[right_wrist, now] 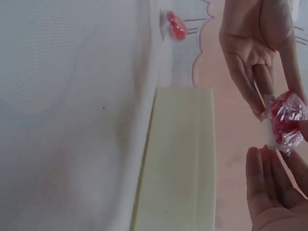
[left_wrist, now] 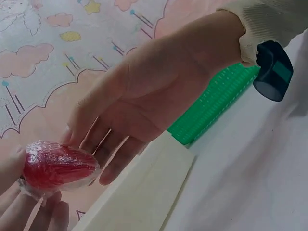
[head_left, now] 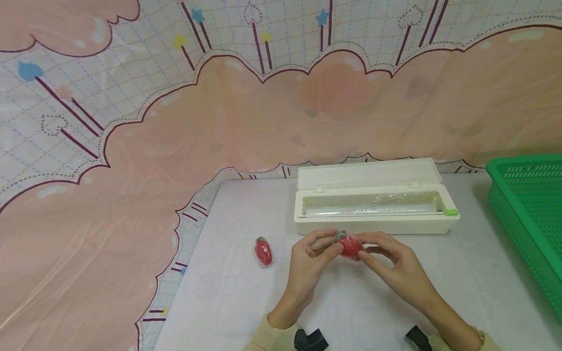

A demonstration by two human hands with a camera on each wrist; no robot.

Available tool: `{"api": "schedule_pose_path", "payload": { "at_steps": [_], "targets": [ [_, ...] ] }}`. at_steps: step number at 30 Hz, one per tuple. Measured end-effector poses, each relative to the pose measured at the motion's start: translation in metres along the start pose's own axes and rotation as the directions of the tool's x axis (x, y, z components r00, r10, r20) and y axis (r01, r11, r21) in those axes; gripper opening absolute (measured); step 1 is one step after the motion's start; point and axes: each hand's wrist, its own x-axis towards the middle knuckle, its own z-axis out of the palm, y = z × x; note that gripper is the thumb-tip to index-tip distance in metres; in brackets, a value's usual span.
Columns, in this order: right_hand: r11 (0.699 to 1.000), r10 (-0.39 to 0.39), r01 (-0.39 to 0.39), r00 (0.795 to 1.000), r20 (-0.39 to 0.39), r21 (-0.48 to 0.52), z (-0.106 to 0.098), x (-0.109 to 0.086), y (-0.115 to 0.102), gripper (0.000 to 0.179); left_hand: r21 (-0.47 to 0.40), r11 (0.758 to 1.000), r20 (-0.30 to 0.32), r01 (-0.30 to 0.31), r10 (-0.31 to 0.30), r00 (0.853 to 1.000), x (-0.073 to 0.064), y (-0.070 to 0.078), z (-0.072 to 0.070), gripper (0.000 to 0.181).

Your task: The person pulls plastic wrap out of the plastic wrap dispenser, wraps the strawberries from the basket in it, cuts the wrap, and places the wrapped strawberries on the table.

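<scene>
A plump red strawberry [head_left: 351, 247] with a green top, wrapped in clear plastic film, is held over the table in front of the white box. My left hand [head_left: 307, 261] pinches it near the green top between thumb and fingers. From the other side, my right hand [head_left: 397, 268] pinches it with thumb and forefinger. The film shines and wrinkles around the strawberry [left_wrist: 60, 166] in the left wrist view. In the right wrist view the wrapped strawberry [right_wrist: 286, 120] sits between both hands. A second, slimmer red wrapped fruit [head_left: 264, 251] with a dark green top lies on the table to the left.
Behind the hands stands a white cling film box [head_left: 373, 225], its lid [head_left: 369, 174] raised and clear film inside. A small green piece [head_left: 451, 212] is on its right end. At the right is a green plastic basket [head_left: 511, 209]. A patterned cloth [head_left: 197, 122] hangs behind the white table [head_left: 232, 209].
</scene>
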Motion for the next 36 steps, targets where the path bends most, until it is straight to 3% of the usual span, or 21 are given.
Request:
{"api": "schedule_pose_path", "payload": {
  "at_steps": [6, 13, 20, 25, 30, 36],
  "targets": [
    [1.000, 0.029, -0.028, 0.999, 0.031, -0.004, 0.0015, -0.0010, -0.0010, 0.040, 0.039, 0.999, -0.026, 0.008, -0.007, 1.000, 0.0004, -0.0022, 0.0017, 0.044],
    [0.999, 0.050, -0.051, 0.997, 0.052, 0.004, 0.0017, -0.0024, 0.0020, 0.042, 0.043, 0.999, 0.022, -0.003, 0.002, 1.000, -0.0014, -0.0041, 0.0032, 0.031],
    [0.993, 0.063, -0.063, 0.998, 0.000, 0.097, 0.0013, -0.0019, -0.0005, 0.035, 0.036, 0.999, 0.050, -0.006, 0.004, 0.999, -0.0015, -0.0042, 0.0047, 0.034],
    [0.987, 0.072, -0.066, 0.997, -0.039, 0.147, 0.0016, -0.0017, -0.0003, 0.031, 0.060, 0.998, 0.106, -0.005, -0.001, 0.994, -0.0014, -0.0048, 0.0069, 0.036],
    [0.977, 0.064, -0.056, 0.998, -0.030, 0.207, 0.0018, -0.0011, 0.0020, 0.030, 0.090, 0.995, 0.141, -0.052, 0.039, 0.989, -0.0025, -0.0049, 0.0073, 0.036],
    [0.978, 0.066, -0.055, 0.997, -0.050, 0.201, 0.0034, -0.0003, 0.0010, 0.028, 0.181, 0.978, 0.140, -0.104, 0.079, 0.987, -0.0040, -0.0045, 0.0069, 0.037]
  ]
}}
